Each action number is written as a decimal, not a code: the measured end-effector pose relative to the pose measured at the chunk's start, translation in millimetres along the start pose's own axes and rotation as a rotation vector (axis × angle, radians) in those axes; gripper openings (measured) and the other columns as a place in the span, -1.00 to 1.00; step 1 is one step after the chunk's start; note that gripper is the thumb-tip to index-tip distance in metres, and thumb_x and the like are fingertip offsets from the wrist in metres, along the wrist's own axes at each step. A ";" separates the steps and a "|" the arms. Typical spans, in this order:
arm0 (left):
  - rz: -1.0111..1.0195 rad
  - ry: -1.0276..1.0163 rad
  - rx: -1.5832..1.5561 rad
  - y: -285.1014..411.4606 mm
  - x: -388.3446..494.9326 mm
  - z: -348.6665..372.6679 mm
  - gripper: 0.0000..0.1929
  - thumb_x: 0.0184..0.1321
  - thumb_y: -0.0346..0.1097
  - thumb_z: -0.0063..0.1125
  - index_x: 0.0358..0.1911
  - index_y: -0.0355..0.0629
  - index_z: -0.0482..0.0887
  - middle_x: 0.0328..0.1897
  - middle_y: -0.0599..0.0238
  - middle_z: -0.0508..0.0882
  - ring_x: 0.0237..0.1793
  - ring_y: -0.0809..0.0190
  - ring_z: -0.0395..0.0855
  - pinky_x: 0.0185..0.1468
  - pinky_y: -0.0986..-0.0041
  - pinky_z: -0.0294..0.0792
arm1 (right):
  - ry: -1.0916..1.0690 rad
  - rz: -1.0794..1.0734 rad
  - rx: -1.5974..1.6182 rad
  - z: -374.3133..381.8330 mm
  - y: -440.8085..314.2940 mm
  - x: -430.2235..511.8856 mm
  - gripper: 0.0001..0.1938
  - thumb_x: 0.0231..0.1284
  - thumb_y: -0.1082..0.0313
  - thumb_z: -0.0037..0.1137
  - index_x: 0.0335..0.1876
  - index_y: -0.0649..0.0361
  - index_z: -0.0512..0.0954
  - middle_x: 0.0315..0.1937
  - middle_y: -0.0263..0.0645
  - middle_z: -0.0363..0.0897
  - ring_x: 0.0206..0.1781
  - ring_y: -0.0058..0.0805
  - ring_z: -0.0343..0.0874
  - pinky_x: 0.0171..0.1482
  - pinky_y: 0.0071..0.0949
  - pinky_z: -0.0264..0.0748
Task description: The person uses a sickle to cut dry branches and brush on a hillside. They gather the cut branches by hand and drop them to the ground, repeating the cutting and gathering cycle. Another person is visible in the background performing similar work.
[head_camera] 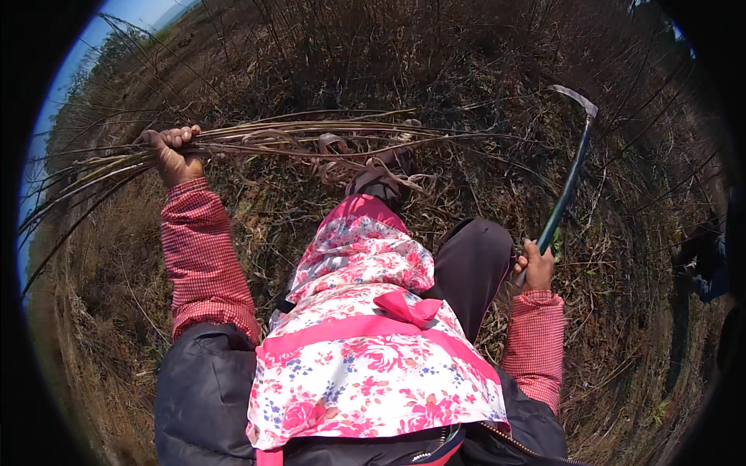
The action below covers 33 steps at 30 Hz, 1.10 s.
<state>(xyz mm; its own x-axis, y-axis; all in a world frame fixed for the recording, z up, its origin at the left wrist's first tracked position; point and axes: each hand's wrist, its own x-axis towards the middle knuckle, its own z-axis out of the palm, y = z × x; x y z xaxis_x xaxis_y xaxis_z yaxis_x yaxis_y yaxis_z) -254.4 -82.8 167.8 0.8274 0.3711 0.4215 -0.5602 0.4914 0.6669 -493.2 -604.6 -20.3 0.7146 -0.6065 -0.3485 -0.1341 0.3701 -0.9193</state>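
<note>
My left hand [173, 155] is closed around a bundle of long dry stalks [303, 129], held out level across the view. Their thin branching ends fan out beyond the fist at the left, while the other ends reach past the middle with curled dry leaves hanging off them. In my right hand [536, 268] is a sickle [568, 195] with a long dark green handle. Its short curved metal blade [574, 99] points up and to the left, apart from the stalks. Part of my foot is hidden behind the hanging leaves.
Dry grass and plant litter [594, 326] cover the ground around me. Thin standing stems [653, 122] rise at the right, with denser dry growth [373, 46] ahead. A dark, partly cut-off shape with blue [714, 279] is at the right rim.
</note>
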 end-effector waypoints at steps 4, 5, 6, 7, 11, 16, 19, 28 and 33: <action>0.063 0.129 -0.059 42.7 18.4 -21.7 -0.50 0.22 0.13 -0.29 -0.73 -0.08 0.23 -0.78 0.41 0.25 -0.63 0.26 0.28 -0.29 0.17 0.36 | -0.164 -0.034 0.011 49.2 -32.8 7.5 -0.85 0.07 0.43 0.00 -0.40 0.13 0.25 -0.67 -0.44 0.22 -0.72 -0.70 0.23 -0.71 -0.66 0.25; 0.094 0.143 -0.090 46.8 22.0 -23.7 -0.50 0.23 0.13 -0.32 -0.72 -0.09 0.23 -0.77 0.41 0.25 -0.63 0.25 0.28 -0.29 0.16 0.36 | -0.191 -0.039 0.036 60.5 -38.3 7.7 -0.84 0.07 0.42 0.01 -0.40 0.12 0.25 -0.67 -0.45 0.22 -0.71 -0.70 0.22 -0.70 -0.66 0.24; 0.124 0.158 -0.121 50.4 24.9 -25.1 -0.50 0.24 0.12 -0.35 -0.72 -0.09 0.23 -0.77 0.40 0.25 -0.63 0.25 0.28 -0.29 0.15 0.37 | -0.210 -0.026 0.035 71.4 -41.8 7.2 -0.83 0.07 0.41 0.02 -0.40 0.12 0.25 -0.67 -0.45 0.22 -0.71 -0.71 0.22 -0.69 -0.66 0.24; 0.147 0.187 -0.164 53.4 27.6 -25.1 -0.49 0.25 0.12 -0.38 -0.72 -0.09 0.23 -0.77 0.40 0.24 -0.63 0.24 0.28 -0.29 0.14 0.38 | -0.314 -0.028 0.088 80.8 -43.9 6.8 -0.83 0.06 0.40 0.03 -0.40 0.11 0.25 -0.67 -0.46 0.21 -0.70 -0.71 0.21 -0.68 -0.66 0.23; 0.190 0.233 -0.112 31.1 28.5 -19.7 -0.53 0.26 0.07 -0.30 -0.69 -0.09 0.23 -0.74 0.39 0.28 -0.62 0.26 0.28 -0.26 0.13 0.42 | -0.413 -0.001 0.070 116.8 -36.1 6.4 -0.81 0.05 0.38 0.06 -0.40 0.09 0.25 -0.67 -0.47 0.21 -0.70 -0.70 0.21 -0.68 -0.64 0.22; 0.019 0.321 -0.175 -42.6 16.7 -12.5 -0.55 0.22 0.06 -0.18 -0.71 -0.07 0.23 -0.74 0.39 0.27 -0.62 0.27 0.27 -0.25 0.22 0.38 | -0.497 0.089 0.032 152.1 -10.0 21.4 -0.83 0.07 0.38 0.03 -0.42 0.08 0.25 -0.67 -0.46 0.18 -0.69 -0.68 0.18 -0.68 -0.62 0.21; 0.042 0.312 -0.158 -69.4 -3.2 -11.1 -0.54 0.10 0.09 0.03 -0.73 -0.05 0.24 -0.74 0.41 0.25 -0.61 0.28 0.28 -0.30 0.27 0.36 | -0.494 0.204 -0.024 154.7 8.3 37.2 -0.83 0.10 0.36 0.02 -0.45 0.08 0.25 -0.65 -0.50 0.14 -0.68 -0.71 0.13 -0.66 -0.61 0.16; 0.385 0.437 0.095 -28.7 -47.2 -7.1 -0.53 -0.01 0.08 0.18 -0.77 -0.09 0.32 -0.83 0.38 0.35 -0.78 0.33 0.36 -0.60 0.42 0.34 | -0.740 0.977 0.689 193.5 38.7 94.6 -0.74 0.27 0.33 -0.20 -0.57 0.09 0.19 -0.73 -0.51 0.07 -0.68 -0.74 0.14 -0.63 -0.69 0.17; 0.565 0.487 0.350 110.5 -64.6 -37.9 -0.58 0.13 0.00 0.02 -0.71 -0.07 0.24 -0.75 0.40 0.27 -0.66 0.31 0.28 -0.42 0.28 0.39 | -0.730 1.072 0.673 239.1 65.8 100.0 -0.73 0.26 0.33 -0.19 -0.58 0.09 0.19 -0.72 -0.49 0.14 -0.71 -0.68 0.14 -0.63 -0.63 0.26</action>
<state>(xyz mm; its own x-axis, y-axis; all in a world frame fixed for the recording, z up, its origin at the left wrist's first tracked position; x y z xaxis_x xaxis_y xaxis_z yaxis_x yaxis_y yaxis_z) -371.3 -22.7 190.9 0.2691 0.8288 0.4906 -0.7750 -0.1161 0.6212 -266.4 -472.6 -71.8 0.6904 0.5746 -0.4395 -0.6221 0.7817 0.0448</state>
